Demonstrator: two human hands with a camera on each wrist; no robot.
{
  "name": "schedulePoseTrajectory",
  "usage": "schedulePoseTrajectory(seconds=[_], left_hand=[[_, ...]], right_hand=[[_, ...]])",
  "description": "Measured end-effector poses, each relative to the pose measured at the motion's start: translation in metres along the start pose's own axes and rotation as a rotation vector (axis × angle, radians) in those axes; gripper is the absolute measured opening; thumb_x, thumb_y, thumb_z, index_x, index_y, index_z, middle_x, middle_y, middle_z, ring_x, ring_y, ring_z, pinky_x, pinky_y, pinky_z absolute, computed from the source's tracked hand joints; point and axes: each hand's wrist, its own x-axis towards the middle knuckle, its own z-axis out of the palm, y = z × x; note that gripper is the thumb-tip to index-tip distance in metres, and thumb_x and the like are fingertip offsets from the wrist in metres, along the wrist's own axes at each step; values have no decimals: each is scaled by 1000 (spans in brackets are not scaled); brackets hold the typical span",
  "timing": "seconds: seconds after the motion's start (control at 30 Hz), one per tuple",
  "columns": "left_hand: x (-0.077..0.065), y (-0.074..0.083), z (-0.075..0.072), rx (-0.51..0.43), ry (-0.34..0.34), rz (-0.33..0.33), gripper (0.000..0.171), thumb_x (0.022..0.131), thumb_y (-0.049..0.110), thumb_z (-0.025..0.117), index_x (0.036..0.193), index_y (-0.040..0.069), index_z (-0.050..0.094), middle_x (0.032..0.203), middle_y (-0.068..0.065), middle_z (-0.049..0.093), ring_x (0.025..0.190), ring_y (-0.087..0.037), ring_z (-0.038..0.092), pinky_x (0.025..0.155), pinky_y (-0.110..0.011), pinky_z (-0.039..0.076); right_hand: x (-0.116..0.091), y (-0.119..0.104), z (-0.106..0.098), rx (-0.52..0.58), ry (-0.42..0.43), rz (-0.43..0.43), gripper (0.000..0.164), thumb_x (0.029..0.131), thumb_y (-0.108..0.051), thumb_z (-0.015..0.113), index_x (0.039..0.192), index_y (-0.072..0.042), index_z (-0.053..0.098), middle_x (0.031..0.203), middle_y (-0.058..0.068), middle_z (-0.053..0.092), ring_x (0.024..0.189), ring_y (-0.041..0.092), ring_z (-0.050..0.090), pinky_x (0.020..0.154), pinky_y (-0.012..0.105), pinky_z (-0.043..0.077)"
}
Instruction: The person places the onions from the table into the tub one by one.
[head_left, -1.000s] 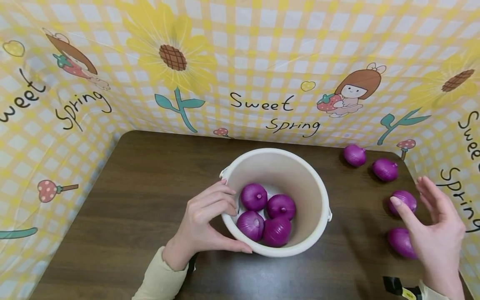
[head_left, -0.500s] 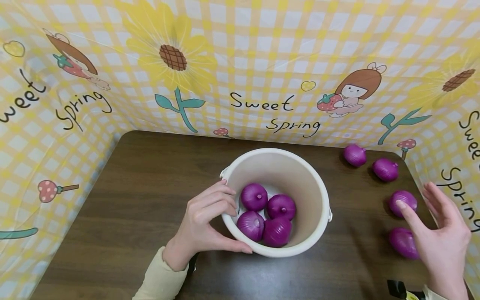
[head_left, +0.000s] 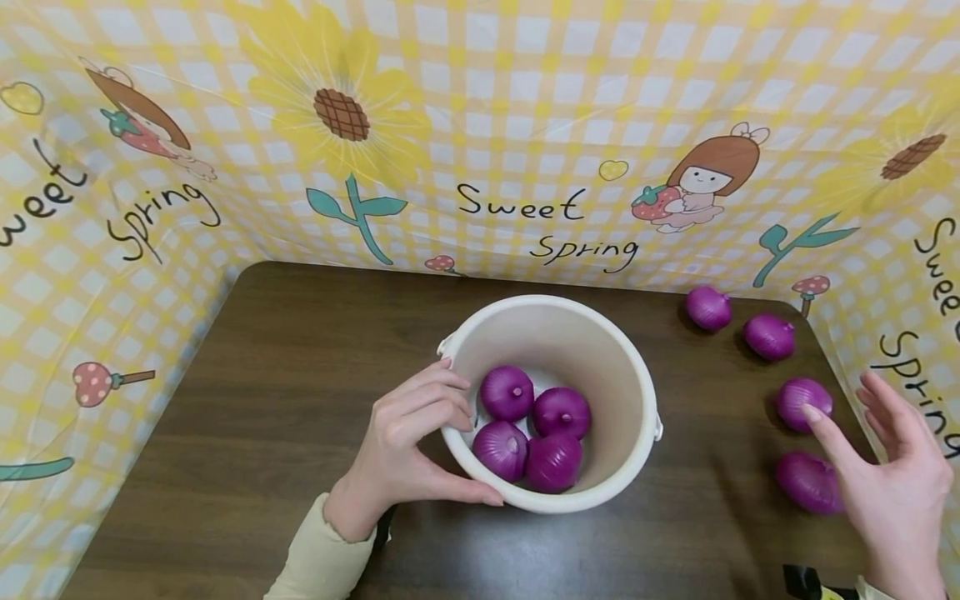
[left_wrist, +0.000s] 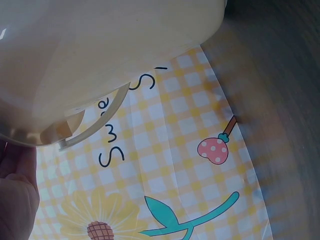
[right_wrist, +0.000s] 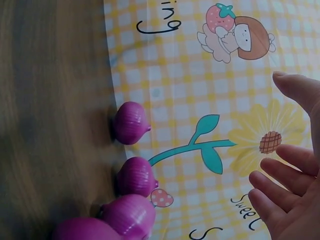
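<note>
The left hand (head_left: pixel 412 442) grips the bucket (head_left: pixel 603 367); the right hand (head_left: pixel 892 492), loosely spread, is near onions (head_left: pixel 808 481) at the counter's (head_left: pixel 300 375) right edge.

The left hand (head_left: pixel 412 446) grips with fingers bent, inward from the left edge of the table (head_left: pixel 247 467); the right hand (head_left: pixel 896 479) hovers near the table's right edge, thumb parted from relaxed fingers.

Head view looks forward and down; left wrist's is close to the bucket (left_wrist: pixel 110 50); head and right wrist share four onions (head_left: pixel 768 337).
</note>
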Motion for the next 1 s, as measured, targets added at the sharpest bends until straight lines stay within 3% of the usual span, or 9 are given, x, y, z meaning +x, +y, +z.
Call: schedulePoseTrajectory(seconds=[0.6, 0.8, 1.0], left_hand=[[0, 0, 0, -3, 2, -5, 63, 59, 61, 94, 74, 10, 61, 79, 0, 63, 90, -28, 67, 103, -54, 50], [0, 0, 0, -1, 1, -3, 63, 60, 61, 93, 74, 10, 61, 79, 0, 63, 89, -27, 67, 103, -54, 50], [-1, 0, 0, -1, 2, -2, 62, 60, 61, 93, 74, 10, 61, 79, 0, 63, 89, -27, 67, 103, -54, 50]], right_hand=[[-3, 19, -2, -167, -34, 148, 72, 84, -24, 86, 149, -22, 54, 147, 2, 54, 126, -1, 50, 109, 17, 37], [-6, 26, -2, -237, -62, 234, 77, 84, -32, 86, 151, -27, 50, 149, 4, 52, 133, 9, 48, 112, 18, 34], [-7, 33, -2, -265, -80, 241, 79, 83, -35, 86, 152, -25, 49, 148, 10, 53, 135, 24, 49, 112, 18, 34]])
